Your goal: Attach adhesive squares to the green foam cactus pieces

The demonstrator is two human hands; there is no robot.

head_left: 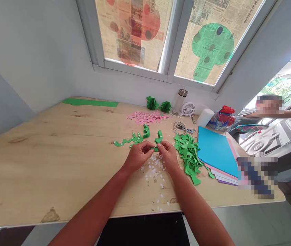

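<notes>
Between both hands, just above the table, is a curved green paper cutout (158,136) with small white patches on it. My left hand (140,154) pinches its lower end with thumb and forefinger. At its middle, my right hand (168,153) grips the same piece, fingers closed. Beyond my left hand lie several similar wavy green cutouts (125,141), also dotted with white. A small stack of green cutouts (146,131) rests behind them. White paper bits (155,167) are scattered below my hands. Right of my right hand is a heap of green paper scraps (189,153).
Pink cutouts (147,117) and two green paper balls (152,103) lie at the back. A bottle (180,101), small fan (188,109), coiled cable (180,128) and white roll (205,118) stand or lie nearby. Coloured sheets (217,152) occupy the right. Another person (253,118) is beyond the table.
</notes>
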